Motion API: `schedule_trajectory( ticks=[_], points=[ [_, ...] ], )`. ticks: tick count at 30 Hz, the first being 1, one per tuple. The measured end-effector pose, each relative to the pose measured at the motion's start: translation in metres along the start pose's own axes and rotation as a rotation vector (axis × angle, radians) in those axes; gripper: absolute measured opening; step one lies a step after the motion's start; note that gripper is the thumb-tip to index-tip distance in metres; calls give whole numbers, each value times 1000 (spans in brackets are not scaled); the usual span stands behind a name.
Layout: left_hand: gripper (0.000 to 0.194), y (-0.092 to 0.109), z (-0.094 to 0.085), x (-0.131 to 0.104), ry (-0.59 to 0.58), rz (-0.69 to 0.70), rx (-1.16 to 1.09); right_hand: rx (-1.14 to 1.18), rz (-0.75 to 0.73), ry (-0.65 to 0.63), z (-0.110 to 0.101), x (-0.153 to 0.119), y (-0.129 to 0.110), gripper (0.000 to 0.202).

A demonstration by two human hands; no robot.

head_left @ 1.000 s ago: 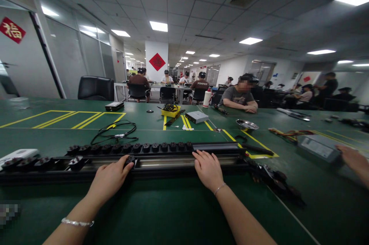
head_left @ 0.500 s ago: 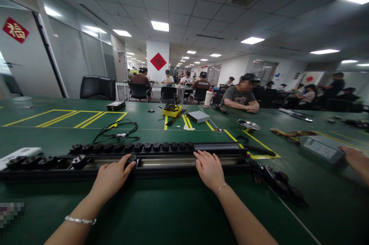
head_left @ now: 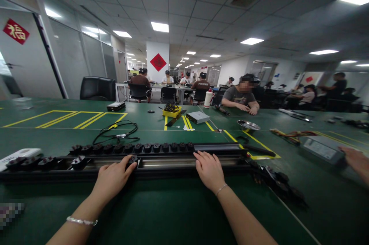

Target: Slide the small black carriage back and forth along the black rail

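My left hand [head_left: 113,177] is closed round a small black module [head_left: 133,160] on the front black rail [head_left: 170,163]. My right hand [head_left: 210,170] lies flat, fingers spread, on the right part of the same rail, holding nothing. Behind it runs a second black rail [head_left: 217,147] bearing a row of several black modules [head_left: 147,147]. More black modules [head_left: 78,162] sit on the front rail to the left of my left hand. Loose black modules [head_left: 281,183] lie in a chain past the rails' right end.
A black cable [head_left: 121,135] lies behind the rails. Farther back are a yellow box [head_left: 172,111], a grey box [head_left: 197,117] and a metal dish [head_left: 248,124]. Another person's hand [head_left: 357,162] is beside a metal power unit [head_left: 323,149] at right. A person [head_left: 240,99] sits across the table.
The module under my left hand has barely shifted, and the hand is a touch farther right. My right hand has stayed put. The person across the table has moved their hands.
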State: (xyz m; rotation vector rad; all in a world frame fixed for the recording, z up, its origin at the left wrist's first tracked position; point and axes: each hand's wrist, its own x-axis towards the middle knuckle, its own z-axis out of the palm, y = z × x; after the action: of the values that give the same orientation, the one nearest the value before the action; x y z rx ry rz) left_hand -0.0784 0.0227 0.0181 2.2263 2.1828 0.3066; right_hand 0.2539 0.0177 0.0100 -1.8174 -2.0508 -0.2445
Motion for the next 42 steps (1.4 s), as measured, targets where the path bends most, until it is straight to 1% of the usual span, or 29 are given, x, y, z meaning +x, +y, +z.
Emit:
schedule_trajectory(
  ticks=[4,8,23,42],
  points=[
    [54,1,0,-1,2,20,18,9,2,2,0,0,0,41],
    [55,3,1,-1,11,-3,-3,-2,-4,0,0,0,0,41],
    [57,6,-1,-1,2,-3,4,-9,-2,9,0,0,0,41],
    [53,7,-3,-1,-15,11,21,30,10,9,-3,0,-2,41]
  ],
)
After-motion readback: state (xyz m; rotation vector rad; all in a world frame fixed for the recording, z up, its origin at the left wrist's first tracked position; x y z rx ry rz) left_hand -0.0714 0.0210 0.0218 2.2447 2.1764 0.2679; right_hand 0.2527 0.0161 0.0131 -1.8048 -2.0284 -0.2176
